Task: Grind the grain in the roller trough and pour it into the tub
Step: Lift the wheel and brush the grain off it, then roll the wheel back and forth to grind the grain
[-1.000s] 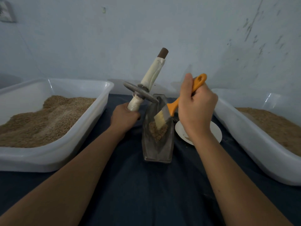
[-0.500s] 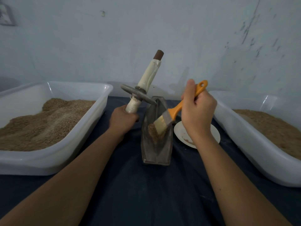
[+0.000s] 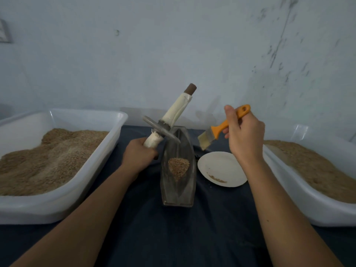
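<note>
**In the trough: grain heaped, nothing poured yet**

In the trough point(image 3: 178, 170) on the dark cloth point(image 3: 173, 237), a small heap of grain point(image 3: 178, 168) lies gathered near the middle. The left hand point(image 3: 137, 157) is wrapped around one handle of the roller point(image 3: 169, 122), lifted and tilted, its disc at the trough's far end. The right hand point(image 3: 243, 135) grips a brush point(image 3: 215, 134) above the plate point(image 3: 221, 169). Pouring seems to remain. A tub point(image 3: 63, 199) sits at the left, another tub point(image 3: 308, 209) at the right; the cloth in front is open.
</note>
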{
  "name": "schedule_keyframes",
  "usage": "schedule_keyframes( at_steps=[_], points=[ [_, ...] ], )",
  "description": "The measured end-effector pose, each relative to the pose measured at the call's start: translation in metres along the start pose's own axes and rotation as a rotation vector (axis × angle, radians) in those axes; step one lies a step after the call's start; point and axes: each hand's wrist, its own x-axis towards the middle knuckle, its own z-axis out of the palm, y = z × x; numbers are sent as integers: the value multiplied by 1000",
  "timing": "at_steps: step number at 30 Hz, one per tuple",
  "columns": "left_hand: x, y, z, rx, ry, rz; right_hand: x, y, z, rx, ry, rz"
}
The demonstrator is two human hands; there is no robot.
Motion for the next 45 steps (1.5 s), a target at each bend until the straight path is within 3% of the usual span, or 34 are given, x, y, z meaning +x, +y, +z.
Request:
schedule_keyframes(
  at_steps=[12, 14, 19, 22, 27, 29, 32, 36, 41, 45],
  points=[
    [1, 8, -19, 283, -63, 60, -51, 11, -30, -471, -681, -566],
    [1, 11, -21, 366, -71, 102, -59, 15, -31, -490, -786, -568],
    [-2, 15, -23, 538, -94, 240, -51, 11, -32, -525, -1084, -355],
    [-5, 19, -21, 634, -83, 322, -40, -5, -35, -536, -990, -327],
    [-7, 23, -24, 756, -98, 379, -19, -25, -33, -457, -506, -512],
    [-8, 28, -25, 799, -115, 408, -12, -29, -24, -534, -556, -547],
    [-11, 33, -25, 876, -133, 472, -7, -27, -8, -745, -826, -536],
    [-10, 38, -23, 1009, -167, 556, 0, -19, 15, -975, -1106, -299],
    [10, 37, -8, 1068, -187, 411, 10, 9, 51, -900, -970, -320],
    [33, 45, 6, 1137, -157, 353, 24, 27, 71, -863, -967, -280]
  ],
)
